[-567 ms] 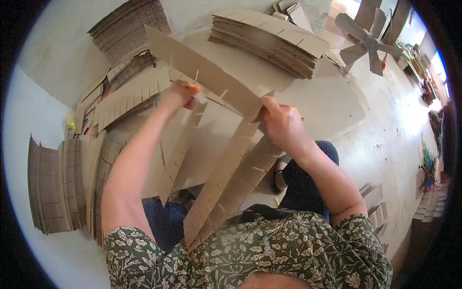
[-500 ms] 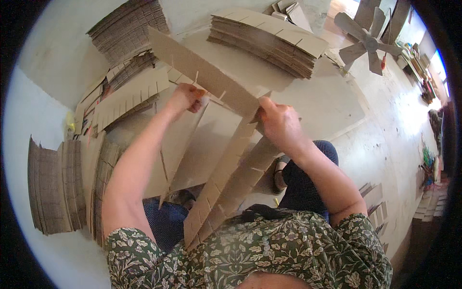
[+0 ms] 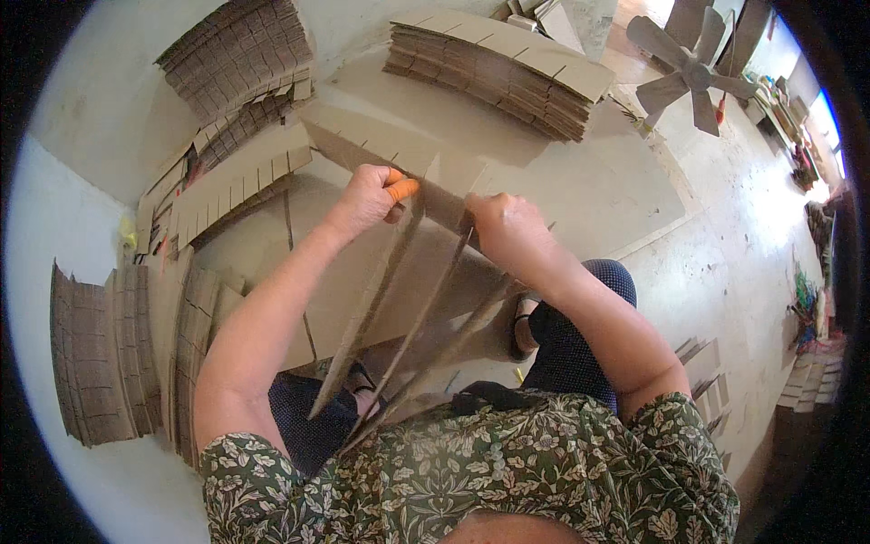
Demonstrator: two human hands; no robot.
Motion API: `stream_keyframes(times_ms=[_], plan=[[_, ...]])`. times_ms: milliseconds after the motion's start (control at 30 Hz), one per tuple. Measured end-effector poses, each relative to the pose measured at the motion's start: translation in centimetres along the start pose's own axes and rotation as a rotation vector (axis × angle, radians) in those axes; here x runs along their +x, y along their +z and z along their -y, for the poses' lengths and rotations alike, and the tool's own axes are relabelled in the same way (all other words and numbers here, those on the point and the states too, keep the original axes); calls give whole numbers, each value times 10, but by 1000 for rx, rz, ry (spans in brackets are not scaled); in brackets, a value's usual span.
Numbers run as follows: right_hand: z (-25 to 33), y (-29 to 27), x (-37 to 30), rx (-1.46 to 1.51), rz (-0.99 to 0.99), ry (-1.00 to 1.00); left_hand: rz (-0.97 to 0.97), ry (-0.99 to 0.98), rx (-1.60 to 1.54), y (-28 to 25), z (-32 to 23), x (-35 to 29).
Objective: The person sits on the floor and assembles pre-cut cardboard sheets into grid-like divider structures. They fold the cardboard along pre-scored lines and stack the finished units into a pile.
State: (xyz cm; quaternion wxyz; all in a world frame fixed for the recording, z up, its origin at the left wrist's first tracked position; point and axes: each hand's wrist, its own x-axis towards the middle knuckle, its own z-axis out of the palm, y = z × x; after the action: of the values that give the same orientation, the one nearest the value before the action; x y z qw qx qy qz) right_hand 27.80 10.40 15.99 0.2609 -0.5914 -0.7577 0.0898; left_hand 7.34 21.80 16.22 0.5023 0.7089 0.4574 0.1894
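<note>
Head view: left hand (image 3: pixel 370 201) and right hand (image 3: pixel 513 229), grip closed on slotted cardboard strips (image 3: pixel 365 311).
Strips: light, stiff, we judge; slots weak.
Handhold: solid edges.

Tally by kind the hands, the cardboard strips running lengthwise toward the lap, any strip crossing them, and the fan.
Hands: 2
Lengthwise cardboard strips: 3
Crosswise cardboard strip: 1
Fan: 1
Total: 7

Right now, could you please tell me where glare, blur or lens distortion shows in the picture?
Head view: glare whitens the floor at right; the fisheye lens bows edges toward the black rounded rim; the cardboard strip below the left hand looks slightly soft.
</note>
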Motion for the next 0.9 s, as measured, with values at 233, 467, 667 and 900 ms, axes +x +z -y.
stream_keyframes(times_ms=[233, 467, 667, 900], plan=[[-3, -7, 12, -75, 60, 76, -573, 372, 531, -54, 57, -4], [-14, 14, 17, -119, 60, 18, -929, 235, 1163, -140, 133, -7], [-12, 10, 13, -109, 51, 63, -707, -37, 1100, -156, 97, 7], [-17, 6, 6, -88, 26, 25, -763, 24, 1255, -203, 113, 18]])
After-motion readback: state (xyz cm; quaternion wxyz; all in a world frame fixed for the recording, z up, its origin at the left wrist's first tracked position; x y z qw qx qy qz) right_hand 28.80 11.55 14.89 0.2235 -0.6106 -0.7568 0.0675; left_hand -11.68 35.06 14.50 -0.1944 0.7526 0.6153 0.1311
